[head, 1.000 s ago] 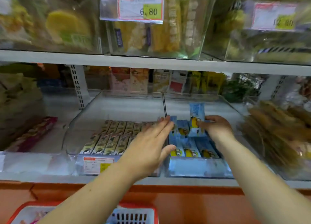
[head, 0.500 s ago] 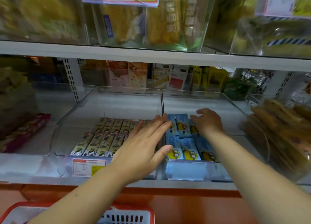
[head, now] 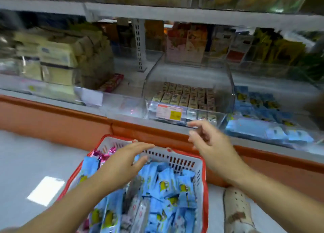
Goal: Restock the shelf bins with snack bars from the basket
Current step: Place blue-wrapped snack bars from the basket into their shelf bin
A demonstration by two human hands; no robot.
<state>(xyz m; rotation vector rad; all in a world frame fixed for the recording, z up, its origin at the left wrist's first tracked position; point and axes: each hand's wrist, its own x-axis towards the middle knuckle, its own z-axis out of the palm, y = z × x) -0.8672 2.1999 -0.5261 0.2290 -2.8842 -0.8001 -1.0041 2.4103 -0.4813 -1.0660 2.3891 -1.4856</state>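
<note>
Both hands empty. Left hand (head: pixel 122 164) spread over the basket (head: pixel 168 156), right hand (head: pixel 210 145) loosely curled above its far rim. Snack bars (head: pixel 164 185) heaped inside: probably light, crinkly, slippery. Pinch mid-wrapper.

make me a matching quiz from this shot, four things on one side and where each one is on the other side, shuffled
Things
1. left hand
2. right hand
3. brown bars
4. price tag

Places
a. on the front of the middle bin
b. over the blue bars in the basket
c. lying inside the middle bin
d. raised near the shelf edge, holding nothing

Pairs: 1-b, 2-d, 3-c, 4-a
</note>
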